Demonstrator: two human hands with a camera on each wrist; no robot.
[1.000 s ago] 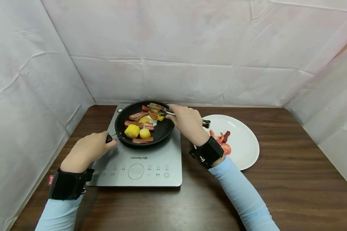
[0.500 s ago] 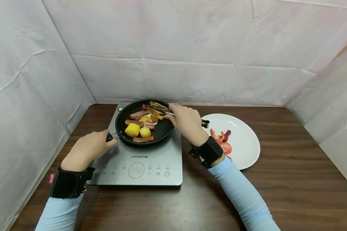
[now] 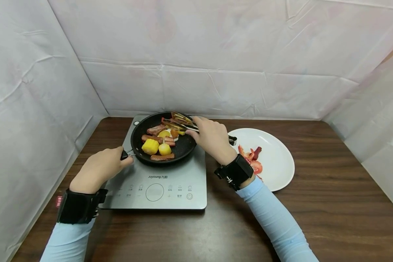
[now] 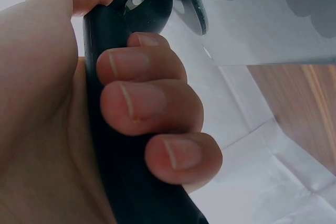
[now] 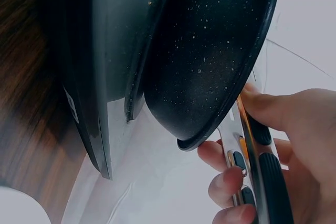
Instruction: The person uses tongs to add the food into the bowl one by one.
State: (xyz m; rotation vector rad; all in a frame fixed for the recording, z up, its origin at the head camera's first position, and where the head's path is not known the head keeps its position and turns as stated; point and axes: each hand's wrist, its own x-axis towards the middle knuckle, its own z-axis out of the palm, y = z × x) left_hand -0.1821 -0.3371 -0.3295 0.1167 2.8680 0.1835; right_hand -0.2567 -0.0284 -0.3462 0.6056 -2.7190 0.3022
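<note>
My left hand (image 3: 99, 169) grips the black handle (image 4: 118, 156) of a frying pan (image 3: 186, 153), its fingers curled round it in the left wrist view. With my right hand (image 3: 213, 140) I hold metal tongs (image 5: 249, 145), thumb on one arm and fingers on the other. The tong heads (image 3: 175, 123) are spread apart over the pan's far right side. In the pan lie corn (image 3: 150, 146), a round yellow piece (image 3: 165, 149), sausage pieces (image 3: 162, 157), browned meat (image 3: 156, 130) and what looks like a fried egg (image 3: 164, 134).
Under the pan is a silver induction cooker (image 3: 180, 182) with a touch panel. A white oval plate (image 3: 281, 163) with shrimp and tomato slices (image 3: 256, 167) stands to its right, partly behind my right forearm. White sheeting (image 3: 196, 91) encloses the wooden table (image 3: 327, 182).
The tong heads have spread wider apart and lifted slightly. An orange-brown piece that was by the tongs lies in the pan beside the egg. My left hand stays on the handle.
</note>
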